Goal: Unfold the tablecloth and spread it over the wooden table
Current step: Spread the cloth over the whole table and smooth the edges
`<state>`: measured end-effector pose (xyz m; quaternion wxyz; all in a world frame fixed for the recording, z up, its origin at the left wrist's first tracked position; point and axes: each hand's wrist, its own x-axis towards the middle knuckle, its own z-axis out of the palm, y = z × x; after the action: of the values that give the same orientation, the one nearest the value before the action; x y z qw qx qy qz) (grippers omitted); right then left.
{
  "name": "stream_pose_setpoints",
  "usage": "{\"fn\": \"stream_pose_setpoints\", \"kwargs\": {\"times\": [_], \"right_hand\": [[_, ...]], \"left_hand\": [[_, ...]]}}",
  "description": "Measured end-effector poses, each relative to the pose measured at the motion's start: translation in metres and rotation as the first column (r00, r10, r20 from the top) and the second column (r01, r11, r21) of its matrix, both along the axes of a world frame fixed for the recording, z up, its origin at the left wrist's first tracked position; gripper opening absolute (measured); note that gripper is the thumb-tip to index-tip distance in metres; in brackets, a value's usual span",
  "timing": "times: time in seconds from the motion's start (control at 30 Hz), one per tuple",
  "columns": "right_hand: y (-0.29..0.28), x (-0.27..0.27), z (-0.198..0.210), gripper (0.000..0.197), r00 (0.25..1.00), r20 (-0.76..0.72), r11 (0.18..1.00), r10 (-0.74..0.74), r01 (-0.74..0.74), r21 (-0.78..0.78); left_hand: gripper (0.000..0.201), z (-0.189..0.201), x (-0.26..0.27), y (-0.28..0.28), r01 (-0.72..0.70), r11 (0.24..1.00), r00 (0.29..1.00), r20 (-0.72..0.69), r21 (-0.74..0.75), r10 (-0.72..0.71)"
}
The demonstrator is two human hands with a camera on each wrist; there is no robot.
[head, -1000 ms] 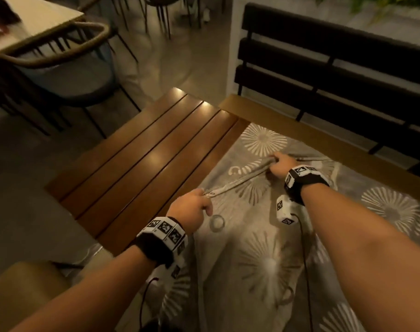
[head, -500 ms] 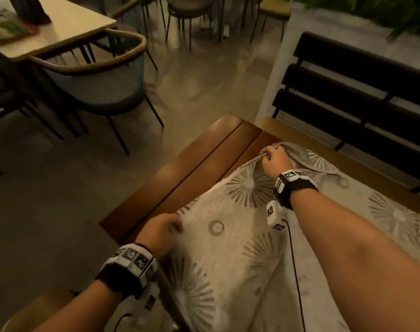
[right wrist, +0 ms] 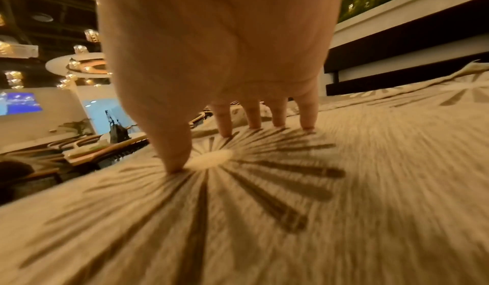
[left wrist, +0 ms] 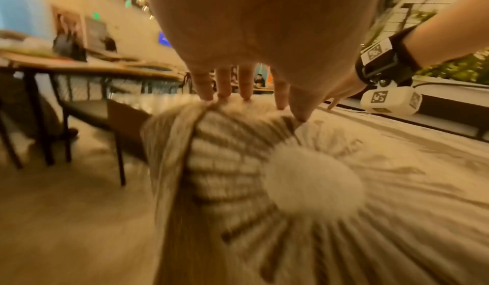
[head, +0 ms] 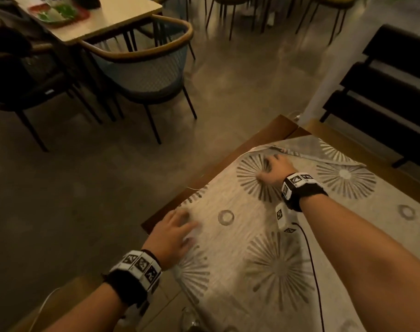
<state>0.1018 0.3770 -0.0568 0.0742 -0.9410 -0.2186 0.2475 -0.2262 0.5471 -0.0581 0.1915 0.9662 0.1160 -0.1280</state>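
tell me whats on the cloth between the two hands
Only bare tablecloth with a small printed ring lies between left hand and right hand, per head view.

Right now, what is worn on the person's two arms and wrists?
Both forearms are bare, no sleeves. The left wrist and right wrist each carry a black band with white square-patterned marker tiles. A white marked box hangs under the right wrist, with a thin black cable.
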Motion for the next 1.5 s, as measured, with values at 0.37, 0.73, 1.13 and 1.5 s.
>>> {"fn": "stream_pose_setpoints", "kwargs": {"times": [0.37,0.73,1.13,1.5], "right_hand": [[0.014,-0.012,0.002,0.059,0.985,0.132,0.992,0.107,-0.097,-0.079],[0.052,-0.041,-0.014,0.11,0.981,-0.007,0.978,0.195,-0.195,-0.07],[0.043,-0.053,-0.002,0.098,0.984,0.053,0.985,0.172,-0.172,-0.019],[-0.126,-0.027,0.038,0.065,0.976,0.02,0.975,-0.216,0.217,-0.058]], "left_hand": [[0.037,-0.008,-0.003,0.03,-0.506,0.857,0.858,0.049,-0.095,0.512],[0.003,0.003,0.002,0.079,-0.669,0.717,0.723,0.049,-0.195,0.689],[0.051,-0.02,-0.026,0.111,-0.544,0.839,0.793,-0.347,-0.032,0.501],[0.041,0.065,0.184,-0.013,0.164,0.983,0.985,0.036,0.081,-0.168]]}}
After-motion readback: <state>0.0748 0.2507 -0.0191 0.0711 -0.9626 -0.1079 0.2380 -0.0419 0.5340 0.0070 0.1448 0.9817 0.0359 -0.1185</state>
